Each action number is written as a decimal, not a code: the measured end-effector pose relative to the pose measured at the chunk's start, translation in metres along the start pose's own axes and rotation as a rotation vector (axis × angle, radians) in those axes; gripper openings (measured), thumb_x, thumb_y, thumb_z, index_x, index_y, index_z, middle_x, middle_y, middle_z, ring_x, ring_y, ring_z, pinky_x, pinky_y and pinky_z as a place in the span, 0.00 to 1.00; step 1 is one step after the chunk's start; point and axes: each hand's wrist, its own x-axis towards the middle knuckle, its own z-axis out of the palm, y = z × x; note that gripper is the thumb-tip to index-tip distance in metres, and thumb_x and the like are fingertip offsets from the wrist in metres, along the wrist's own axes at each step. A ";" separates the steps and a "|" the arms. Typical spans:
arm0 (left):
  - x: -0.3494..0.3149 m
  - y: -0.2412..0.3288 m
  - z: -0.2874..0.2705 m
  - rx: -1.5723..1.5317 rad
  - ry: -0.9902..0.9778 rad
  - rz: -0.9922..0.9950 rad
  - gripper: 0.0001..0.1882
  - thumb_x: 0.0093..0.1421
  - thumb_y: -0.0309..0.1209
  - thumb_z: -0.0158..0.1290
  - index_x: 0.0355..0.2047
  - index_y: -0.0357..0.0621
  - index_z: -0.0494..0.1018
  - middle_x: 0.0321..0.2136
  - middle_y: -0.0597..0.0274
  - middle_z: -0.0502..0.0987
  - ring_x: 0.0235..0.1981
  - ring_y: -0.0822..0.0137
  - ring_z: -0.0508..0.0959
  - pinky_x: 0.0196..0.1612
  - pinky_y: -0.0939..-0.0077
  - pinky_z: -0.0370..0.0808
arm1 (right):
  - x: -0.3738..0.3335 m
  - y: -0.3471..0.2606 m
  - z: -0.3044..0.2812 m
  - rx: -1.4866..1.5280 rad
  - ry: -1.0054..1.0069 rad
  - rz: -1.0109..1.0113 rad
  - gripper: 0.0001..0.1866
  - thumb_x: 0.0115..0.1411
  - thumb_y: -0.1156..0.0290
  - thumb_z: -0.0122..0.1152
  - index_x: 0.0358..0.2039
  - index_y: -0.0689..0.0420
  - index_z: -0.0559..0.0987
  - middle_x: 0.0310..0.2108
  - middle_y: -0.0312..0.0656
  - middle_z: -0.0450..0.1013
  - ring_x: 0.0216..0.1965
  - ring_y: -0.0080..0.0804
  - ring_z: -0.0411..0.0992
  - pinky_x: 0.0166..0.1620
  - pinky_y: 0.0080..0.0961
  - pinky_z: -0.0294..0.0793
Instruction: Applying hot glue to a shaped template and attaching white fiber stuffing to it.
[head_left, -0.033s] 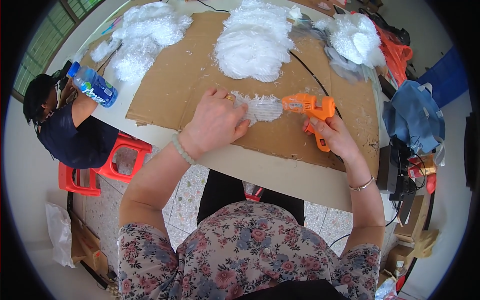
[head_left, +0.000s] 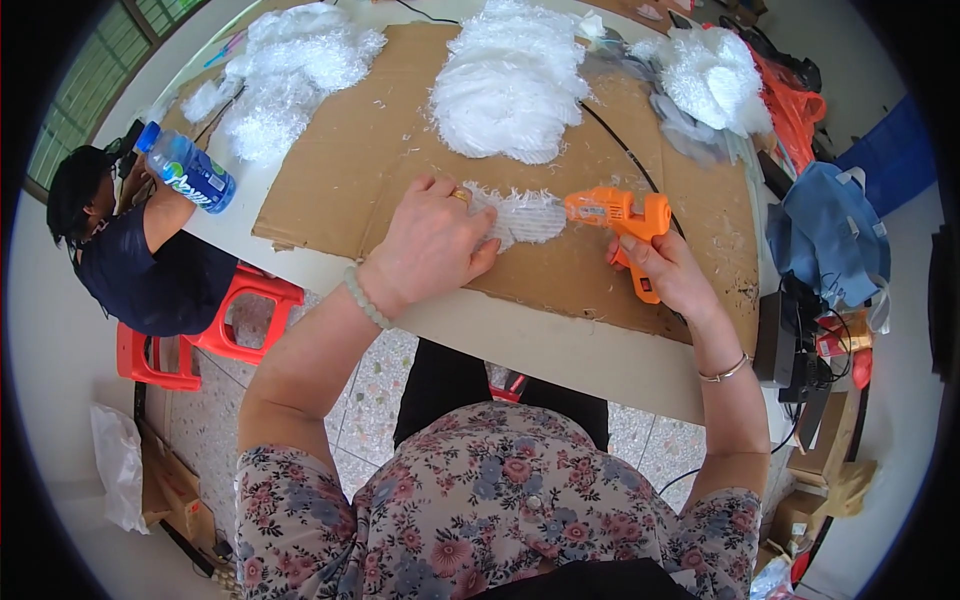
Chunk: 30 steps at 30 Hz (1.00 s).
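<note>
Gluing step, as judged from the pose. The left hand [head_left: 432, 243] lies flat, fingers spread and pressing down, on the left end of a small white fringed piece [head_left: 525, 215] resting on the cardboard sheet [head_left: 400, 120] near the table's near edge. The right hand [head_left: 668, 272] has its fingers closed around the grip of an orange glue gun [head_left: 618, 212], nozzle touching the piece's right end. Next move likely calls for steady pressure while the nozzle is guided. 3 white fluffy heaps [head_left: 510, 85] lie farther back.

Orange glue gun [head_left: 625, 222] nozzle touches flat white fringed piece [head_left: 525, 216].
</note>
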 end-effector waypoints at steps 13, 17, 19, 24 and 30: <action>-0.003 -0.003 0.005 0.010 0.039 -0.012 0.11 0.45 0.35 0.55 0.27 0.44 0.78 0.20 0.57 0.74 0.32 0.58 0.74 0.40 0.62 0.68 | -0.009 -0.002 0.000 0.003 -0.017 -0.018 0.14 0.66 0.60 0.48 0.36 0.60 0.72 0.30 0.36 0.70 0.33 0.23 0.67 0.39 0.22 0.68; -0.003 -0.003 0.005 0.014 0.047 -0.003 0.10 0.45 0.34 0.55 0.27 0.44 0.78 0.21 0.57 0.75 0.32 0.59 0.74 0.41 0.63 0.68 | -0.012 -0.002 0.001 0.012 -0.006 -0.010 0.14 0.66 0.60 0.48 0.36 0.60 0.72 0.29 0.35 0.69 0.32 0.23 0.67 0.38 0.22 0.68; -0.003 -0.002 0.005 0.020 0.041 -0.005 0.10 0.45 0.34 0.55 0.27 0.44 0.78 0.21 0.57 0.75 0.31 0.59 0.74 0.41 0.63 0.68 | -0.012 -0.001 0.001 0.013 -0.016 -0.011 0.14 0.65 0.60 0.49 0.37 0.60 0.72 0.29 0.35 0.69 0.32 0.23 0.67 0.38 0.21 0.68; -0.003 -0.001 0.004 0.013 0.018 -0.019 0.09 0.46 0.34 0.54 0.27 0.44 0.78 0.22 0.58 0.75 0.31 0.59 0.74 0.41 0.62 0.67 | -0.016 -0.003 0.002 -0.011 0.001 -0.021 0.14 0.65 0.60 0.49 0.37 0.60 0.71 0.29 0.35 0.69 0.32 0.23 0.67 0.38 0.22 0.68; -0.003 -0.001 0.005 0.022 0.048 -0.016 0.08 0.46 0.33 0.53 0.26 0.45 0.78 0.22 0.58 0.75 0.31 0.60 0.74 0.41 0.63 0.67 | -0.015 -0.004 0.001 -0.110 -0.052 0.003 0.13 0.65 0.61 0.49 0.37 0.60 0.70 0.28 0.35 0.68 0.31 0.23 0.68 0.37 0.22 0.67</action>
